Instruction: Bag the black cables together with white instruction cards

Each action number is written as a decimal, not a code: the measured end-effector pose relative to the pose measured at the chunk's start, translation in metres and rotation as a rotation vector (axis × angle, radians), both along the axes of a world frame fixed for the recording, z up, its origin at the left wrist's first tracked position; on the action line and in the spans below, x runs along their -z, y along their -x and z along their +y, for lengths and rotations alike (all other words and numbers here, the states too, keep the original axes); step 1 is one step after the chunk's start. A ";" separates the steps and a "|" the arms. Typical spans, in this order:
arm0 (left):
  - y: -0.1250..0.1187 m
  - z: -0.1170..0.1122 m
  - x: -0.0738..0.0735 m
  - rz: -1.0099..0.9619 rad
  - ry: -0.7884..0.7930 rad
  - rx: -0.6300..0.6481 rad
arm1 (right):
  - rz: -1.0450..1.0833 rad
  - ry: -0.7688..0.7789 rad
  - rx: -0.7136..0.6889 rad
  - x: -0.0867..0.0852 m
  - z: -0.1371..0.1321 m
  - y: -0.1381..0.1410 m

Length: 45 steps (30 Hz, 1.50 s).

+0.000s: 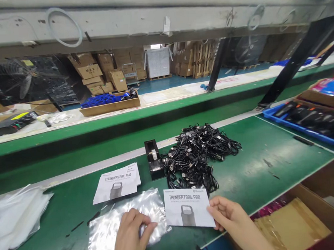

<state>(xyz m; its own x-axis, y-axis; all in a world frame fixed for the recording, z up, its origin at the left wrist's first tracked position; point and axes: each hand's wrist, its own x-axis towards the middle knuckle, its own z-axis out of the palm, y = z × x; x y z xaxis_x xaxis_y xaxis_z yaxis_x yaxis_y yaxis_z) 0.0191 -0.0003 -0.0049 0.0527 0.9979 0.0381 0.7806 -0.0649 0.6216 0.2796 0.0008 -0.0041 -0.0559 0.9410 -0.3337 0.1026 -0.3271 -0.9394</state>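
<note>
My right hand (230, 217) pinches the right edge of a white printed leaflet (187, 208) marked "THUNDERTRAIL PRO", with a picture of a speaker on it. The leaflet is held just to the right of a clear plastic bag (105, 230) that lies flat on the table. Over this bag is my left hand (134, 232), its fingers curled and the thumb close to the forefinger, gripping the film. More of the same leaflets (116, 182) lie in a small stack behind the bag. Beyond the held leaflet is a heap of black cables (197, 153) with metal plugs.
A black tape dispenser (154, 160) stands left of the cables. White plastic bags (16, 219) are piled at the left. A blue tray (269, 114) of dark items sits at the right, above an open carton (291, 223). A shelf (176, 94) runs behind.
</note>
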 end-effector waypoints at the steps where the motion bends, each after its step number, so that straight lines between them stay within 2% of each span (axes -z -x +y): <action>1: 0.002 0.000 -0.003 -0.003 0.031 -0.004 | 0.008 0.000 -0.002 0.002 0.000 0.000; 6: -0.009 0.008 -0.012 0.086 0.104 -0.140 | 0.033 0.004 0.000 0.004 0.001 0.000; 12: -0.011 0.011 -0.006 0.098 0.156 -0.098 | 0.066 0.010 0.026 0.002 0.000 0.003; 22: -0.011 0.000 -0.009 0.028 0.034 -0.043 | 0.160 -0.045 0.211 0.006 -0.006 0.036; 27: -0.013 -0.003 -0.006 -0.021 0.034 -0.070 | 0.086 -0.043 0.144 0.010 -0.012 0.039; 33: -0.013 -0.008 0.003 -0.125 0.010 -0.196 | 0.052 0.112 -0.001 0.007 -0.020 0.031; 41: -0.009 -0.010 0.018 -0.024 -0.129 -0.048 | 0.075 0.153 -0.019 0.000 -0.003 0.041; 45: -0.008 -0.010 0.018 0.016 -0.207 0.013 | 0.128 0.141 -0.034 -0.003 -0.001 0.048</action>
